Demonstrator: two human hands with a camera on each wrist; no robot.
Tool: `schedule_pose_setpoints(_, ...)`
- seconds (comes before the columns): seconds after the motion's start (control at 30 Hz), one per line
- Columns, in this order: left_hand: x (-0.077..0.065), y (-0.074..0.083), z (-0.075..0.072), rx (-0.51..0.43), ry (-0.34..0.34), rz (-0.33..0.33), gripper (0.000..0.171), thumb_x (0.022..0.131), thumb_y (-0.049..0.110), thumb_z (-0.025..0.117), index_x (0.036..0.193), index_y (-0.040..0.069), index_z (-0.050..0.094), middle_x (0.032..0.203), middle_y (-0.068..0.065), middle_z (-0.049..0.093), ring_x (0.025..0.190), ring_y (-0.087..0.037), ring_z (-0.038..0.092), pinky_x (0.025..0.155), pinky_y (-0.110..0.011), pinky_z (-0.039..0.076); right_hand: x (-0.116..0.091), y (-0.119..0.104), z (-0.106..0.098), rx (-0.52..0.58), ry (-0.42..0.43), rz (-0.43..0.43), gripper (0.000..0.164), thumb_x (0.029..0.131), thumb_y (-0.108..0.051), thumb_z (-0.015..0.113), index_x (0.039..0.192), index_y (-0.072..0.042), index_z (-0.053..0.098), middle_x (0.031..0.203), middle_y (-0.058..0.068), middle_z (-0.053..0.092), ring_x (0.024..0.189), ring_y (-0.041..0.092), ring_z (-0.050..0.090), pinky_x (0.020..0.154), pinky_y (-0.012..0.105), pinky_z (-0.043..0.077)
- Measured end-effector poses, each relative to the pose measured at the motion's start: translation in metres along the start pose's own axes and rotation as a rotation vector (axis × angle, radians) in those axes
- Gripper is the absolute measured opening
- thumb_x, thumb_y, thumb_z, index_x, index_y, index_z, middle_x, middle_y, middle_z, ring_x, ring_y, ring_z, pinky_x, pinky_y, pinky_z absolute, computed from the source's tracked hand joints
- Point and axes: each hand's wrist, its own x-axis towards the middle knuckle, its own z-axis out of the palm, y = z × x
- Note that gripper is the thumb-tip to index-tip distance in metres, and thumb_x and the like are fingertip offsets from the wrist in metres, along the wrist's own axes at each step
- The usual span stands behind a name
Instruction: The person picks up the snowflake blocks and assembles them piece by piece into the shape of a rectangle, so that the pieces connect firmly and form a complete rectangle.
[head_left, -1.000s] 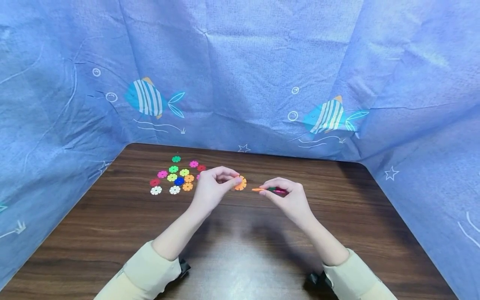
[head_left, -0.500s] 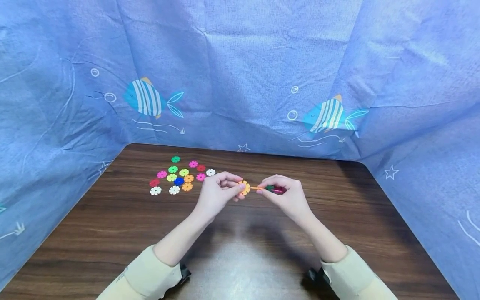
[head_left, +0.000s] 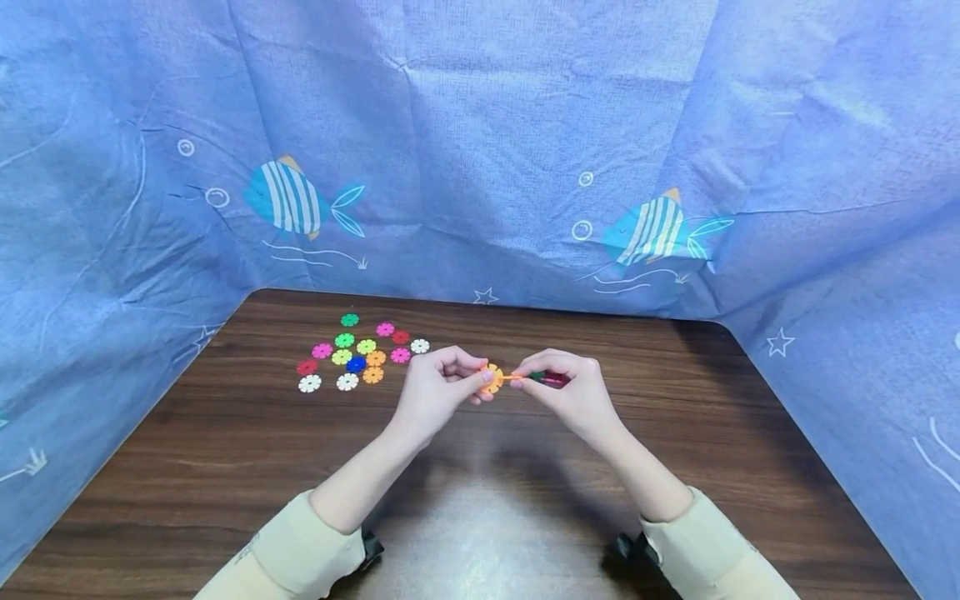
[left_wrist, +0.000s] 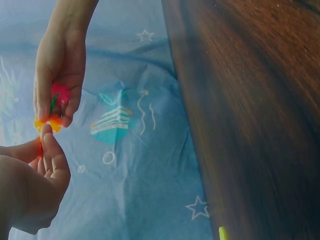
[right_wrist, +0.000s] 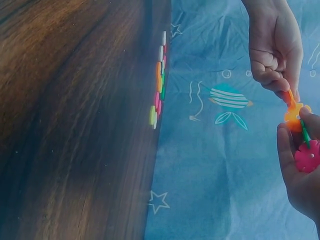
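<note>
In the head view, my left hand [head_left: 435,396] pinches an orange notched plastic disc [head_left: 492,378] between thumb and fingers. My right hand [head_left: 573,392] grips a short chain of discs close beside it. That chain has an orange disc [right_wrist: 294,116] at its front, then a green disc [right_wrist: 305,132] set crosswise, then a pink disc [right_wrist: 308,156] against the palm. The two orange discs meet edge to edge, one face-on and the other edge-on. Both hands are raised above the brown table [head_left: 480,467], and fingers cover part of the discs.
Loose discs lie flat at the table's back left, among them a blue disc [head_left: 356,364], a green disc [head_left: 349,320], a white disc [head_left: 309,383] and several more. Behind the table hangs a blue curtain [head_left: 495,167] with fish prints.
The left hand has moved slightly right, bringing its orange disc from a gap away to meet the right hand's orange disc. Over the last half second the hands have barely moved.
</note>
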Motion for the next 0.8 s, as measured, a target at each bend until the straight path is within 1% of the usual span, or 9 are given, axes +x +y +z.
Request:
schedule_pose_setpoints(0.1, -0.001, 0.000, 0.001, 0.023, -0.008, 0.006, 0.016, 0.082, 0.005, 0.072, 0.094, -0.005, 0.068, 0.080, -0.019, 0.071, 0.061, -0.016, 0.068, 0.058, -0.031, 0.057, -0.001, -0.002, -0.001, 0.017, 0.000, -0.012, 0.007, 0.076, -0.008, 0.077, 0.083, -0.009, 0.075, 0.083, 0.003, 0.071, 0.081, 0.010, 0.066, 0.063, 0.019, 0.053)
schedule_pose_setpoints(0.2, -0.002, 0.001, 0.002, 0.054, 0.004, 0.009, 0.013, 0.082, 0.005, 0.072, 0.093, -0.003, 0.070, 0.078, -0.017, 0.071, 0.060, -0.016, 0.068, 0.057, -0.032, 0.057, -0.001, -0.010, 0.000, 0.048, -0.007, -0.038, 0.007, 0.075, 0.000, 0.076, 0.082, -0.002, 0.074, 0.082, 0.009, 0.071, 0.081, 0.011, 0.066, 0.064, 0.019, 0.054)
schedule_pose_setpoints(0.33, -0.003, 0.001, 0.004, 0.089, 0.016, 0.017, 0.011, 0.081, 0.003, 0.072, 0.091, -0.002, 0.070, 0.077, -0.016, 0.071, 0.060, -0.017, 0.068, 0.058, -0.038, 0.057, -0.002, -0.024, 0.002, 0.060, -0.001, -0.053, 0.006, 0.074, 0.004, 0.076, 0.079, 0.003, 0.073, 0.080, 0.012, 0.070, 0.079, 0.010, 0.066, 0.064, 0.019, 0.054)
schedule_pose_setpoints(0.43, -0.003, -0.001, 0.005, 0.109, 0.014, 0.020, 0.011, 0.081, 0.003, 0.072, 0.090, -0.003, 0.070, 0.077, -0.016, 0.071, 0.059, -0.017, 0.068, 0.059, -0.042, 0.056, -0.004, -0.027, 0.004, 0.047, 0.012, -0.031, 0.005, 0.073, 0.004, 0.076, 0.077, 0.002, 0.073, 0.078, 0.011, 0.070, 0.078, 0.009, 0.066, 0.062, 0.018, 0.053)
schedule_pose_setpoints(0.57, -0.003, -0.004, 0.005, 0.121, 0.005, 0.015, 0.011, 0.081, 0.003, 0.073, 0.090, -0.003, 0.070, 0.077, -0.017, 0.071, 0.060, -0.018, 0.069, 0.057, -0.036, 0.057, -0.006, -0.026, 0.005, 0.035, 0.009, -0.020, 0.006, 0.072, 0.005, 0.077, 0.076, 0.002, 0.073, 0.077, 0.012, 0.070, 0.078, 0.009, 0.066, 0.062, 0.020, 0.054)
schedule_pose_setpoints(0.67, -0.004, -0.006, 0.003, 0.114, -0.012, 0.011, 0.013, 0.081, 0.004, 0.072, 0.091, -0.003, 0.069, 0.079, -0.017, 0.071, 0.061, -0.020, 0.069, 0.057, -0.031, 0.057, -0.007, -0.026, 0.004, 0.012, -0.010, -0.025, 0.007, 0.073, 0.004, 0.077, 0.077, 0.001, 0.073, 0.078, 0.010, 0.070, 0.078, 0.009, 0.066, 0.062, 0.022, 0.055)
schedule_pose_setpoints(0.73, -0.004, -0.006, 0.002, 0.118, -0.025, 0.008, 0.013, 0.081, 0.005, 0.072, 0.092, -0.002, 0.069, 0.080, -0.017, 0.072, 0.062, -0.021, 0.069, 0.058, -0.030, 0.057, -0.007, -0.027, 0.002, -0.005, -0.034, -0.023, 0.007, 0.074, 0.002, 0.077, 0.078, -0.001, 0.073, 0.079, 0.009, 0.070, 0.078, 0.009, 0.065, 0.063, 0.023, 0.055)
schedule_pose_setpoints(0.8, -0.004, -0.004, 0.000, 0.142, -0.041, 0.008, 0.014, 0.082, 0.007, 0.073, 0.093, -0.001, 0.070, 0.081, -0.015, 0.072, 0.063, -0.021, 0.069, 0.059, -0.030, 0.057, -0.006, -0.028, 0.000, -0.019, -0.063, -0.014, 0.007, 0.075, 0.000, 0.077, 0.080, -0.002, 0.072, 0.081, 0.008, 0.069, 0.078, 0.008, 0.064, 0.063, 0.024, 0.055)
